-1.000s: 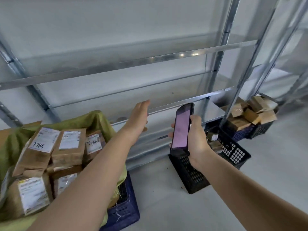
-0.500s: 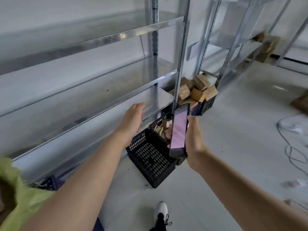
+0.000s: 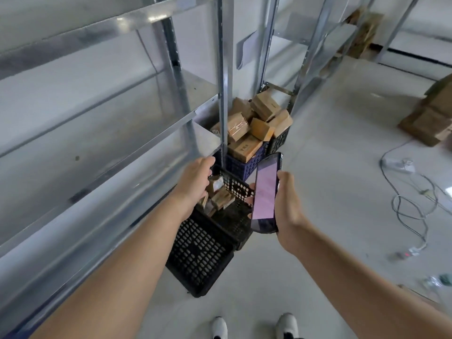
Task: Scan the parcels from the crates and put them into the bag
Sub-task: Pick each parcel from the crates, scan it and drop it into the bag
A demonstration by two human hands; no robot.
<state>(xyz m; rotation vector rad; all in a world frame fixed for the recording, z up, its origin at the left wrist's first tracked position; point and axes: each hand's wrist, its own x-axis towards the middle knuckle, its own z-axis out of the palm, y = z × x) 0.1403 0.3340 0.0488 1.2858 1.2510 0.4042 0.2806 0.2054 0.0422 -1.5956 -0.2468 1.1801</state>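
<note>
A black crate [image 3: 199,253] stands on the floor before me, with a few brown parcels [image 3: 220,195] in its far end. My left hand [image 3: 195,183] reaches over that crate, fingers relaxed and empty, just left of the parcels. My right hand [image 3: 287,209] grips a handheld scanner [image 3: 265,192] with a pink screen, held upright above the crate's right side. Behind it, a blue crate [image 3: 241,163] and a black crate [image 3: 278,140] are heaped with brown boxes [image 3: 254,123]. The bag is out of view.
Metal shelving [image 3: 102,133] runs along the left, its upright post [image 3: 223,77] rising just beyond the black crate. Cables [image 3: 411,209] lie on the floor at the right. Cardboard boxes [image 3: 433,118] sit at the far right. My white shoes [image 3: 219,327] show at the bottom.
My view has swung right, away from the green bag of parcels, and closer to the crates. My left hand has come down over the black crate. The scanner stays in my right hand.
</note>
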